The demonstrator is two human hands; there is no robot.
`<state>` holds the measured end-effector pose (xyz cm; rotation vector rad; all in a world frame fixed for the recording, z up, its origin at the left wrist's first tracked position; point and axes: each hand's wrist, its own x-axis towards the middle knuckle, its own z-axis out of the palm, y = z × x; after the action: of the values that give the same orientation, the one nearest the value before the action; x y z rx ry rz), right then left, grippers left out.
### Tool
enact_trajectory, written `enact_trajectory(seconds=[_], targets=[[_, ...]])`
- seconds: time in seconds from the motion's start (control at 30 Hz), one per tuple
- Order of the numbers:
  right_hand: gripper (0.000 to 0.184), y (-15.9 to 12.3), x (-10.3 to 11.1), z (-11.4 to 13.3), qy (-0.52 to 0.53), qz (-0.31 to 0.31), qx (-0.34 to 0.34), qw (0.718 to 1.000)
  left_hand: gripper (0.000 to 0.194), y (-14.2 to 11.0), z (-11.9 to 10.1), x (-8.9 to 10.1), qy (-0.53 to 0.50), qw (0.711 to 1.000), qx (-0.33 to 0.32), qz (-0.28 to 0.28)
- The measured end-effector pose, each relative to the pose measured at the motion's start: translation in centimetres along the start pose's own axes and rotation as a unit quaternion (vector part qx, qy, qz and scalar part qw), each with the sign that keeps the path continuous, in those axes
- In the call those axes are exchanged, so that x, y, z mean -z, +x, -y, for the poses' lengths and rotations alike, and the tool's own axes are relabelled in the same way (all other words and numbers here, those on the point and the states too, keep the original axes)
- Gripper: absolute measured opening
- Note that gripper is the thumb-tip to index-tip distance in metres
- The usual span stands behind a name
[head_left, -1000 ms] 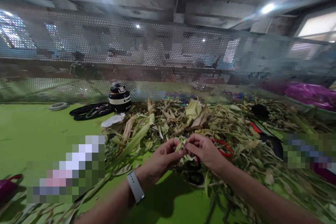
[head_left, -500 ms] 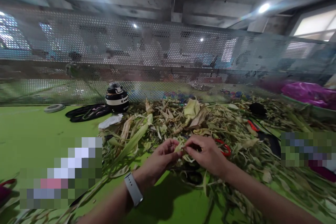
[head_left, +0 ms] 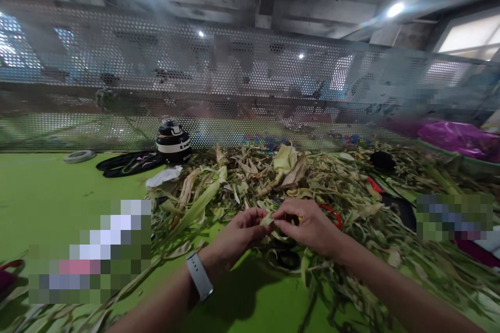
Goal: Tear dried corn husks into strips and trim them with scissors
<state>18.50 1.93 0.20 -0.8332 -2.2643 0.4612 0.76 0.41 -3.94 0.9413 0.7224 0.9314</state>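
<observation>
Two bare hands meet over a bright green counter [head_left: 39,182], the left hand [head_left: 240,231] and the right hand [head_left: 308,223] sharing a pale leaf piece [head_left: 267,220] between their fingertips. The left grip pinches it; the right grip also appears closed on its near end, thumb against forefinger. Compared with a second ago, the right fingers curl more, opening a loop behind the pinch, and the piece shows more plainly, which suggests close fingertip work on it.

Dry leaves [head_left: 250,179] crowd in beyond the hands and to the right, leaving little working room. Dark loops [head_left: 289,260] lie just below the hands, and a red ring [head_left: 339,216] pokes out just beside the right hand. Farther back stand a black-and-white bottle [head_left: 173,148] and a perforated screen [head_left: 234,78].
</observation>
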Motion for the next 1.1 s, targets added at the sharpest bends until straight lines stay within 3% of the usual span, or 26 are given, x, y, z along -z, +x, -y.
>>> enact_trajectory(seconds=[0.13, 0.27, 0.43, 0.6, 0.7, 0.83, 0.9, 1.0, 1.1], targets=[[0.01, 0.0, 0.3, 0.1, 0.006, 0.024, -0.017, 1.0, 0.026, -0.2, -0.4, -0.2, 0.036, 0.999, 0.0, 0.004], [0.007, 0.1, 0.2, 0.2, 0.028, 0.033, -0.079, 0.996, 0.028, -0.5, -0.9, -0.7, 0.062, 0.998, -0.014, -0.002], [0.032, 0.2, 0.1, -0.2, 0.094, 0.068, -0.174, 0.978, 0.031, -0.6, -0.9, -0.7, 0.099, 0.993, -0.057, 0.008], [0.017, 0.0, -0.3, -0.3, 0.114, 0.124, -0.202, 0.965, 0.029, -0.5, -0.5, -0.6, 0.19, 0.975, -0.111, 0.034], [0.011, -0.3, -1.0, -0.1, 0.026, 0.083, -0.175, 0.981, 0.026, -0.7, -0.5, -0.9, 0.268, 0.953, -0.142, 0.022], [0.006, -0.5, -1.6, 0.1, -0.132, 0.038, -0.126, 0.983, 0.021, -1.1, -0.7, -1.4, 0.409, 0.889, -0.205, -0.007], [0.005, -0.4, -1.3, -0.1, -0.114, 0.048, -0.121, 0.985, 0.022, -1.1, -0.6, -1.6, 0.446, 0.866, -0.228, -0.014], [0.004, -0.1, -0.8, -0.5, -0.006, 0.093, -0.146, 0.985, 0.026, -1.0, 0.0, -1.5, 0.459, 0.857, -0.234, -0.029], [0.003, -0.2, -1.0, -0.4, -0.06, 0.088, -0.164, 0.981, 0.028, -1.0, 0.6, -1.4, 0.493, 0.835, -0.242, -0.034]])
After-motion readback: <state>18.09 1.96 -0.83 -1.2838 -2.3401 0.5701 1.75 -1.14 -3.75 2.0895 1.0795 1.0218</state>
